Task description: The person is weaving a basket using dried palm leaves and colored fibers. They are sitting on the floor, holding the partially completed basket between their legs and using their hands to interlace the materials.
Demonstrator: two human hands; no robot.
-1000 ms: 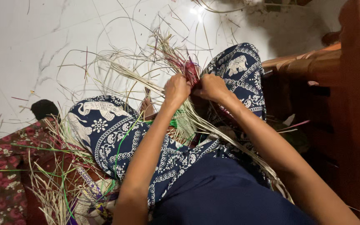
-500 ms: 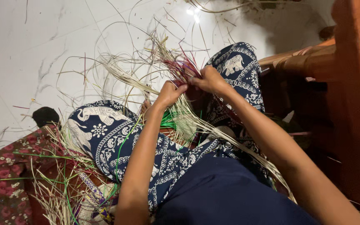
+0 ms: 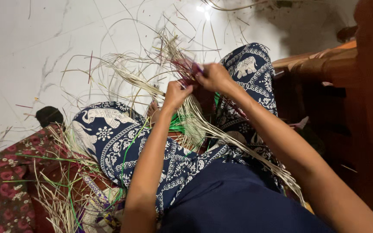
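White marbled floor [image 3: 44, 47] reflecting lamplight, dark wooden furniture [image 3: 368, 108] at right.

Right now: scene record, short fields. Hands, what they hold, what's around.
left hand: closed on pale straw strands, over the lap
right hand: pinching reddish strands
hands: close together, apart from each other
woven piece: partly made, on the lap, green strands beside it
clothing: blue patterned trousers
floor: white, loose strands spread on it
left side: red floral cloth
right side: wooden furniture
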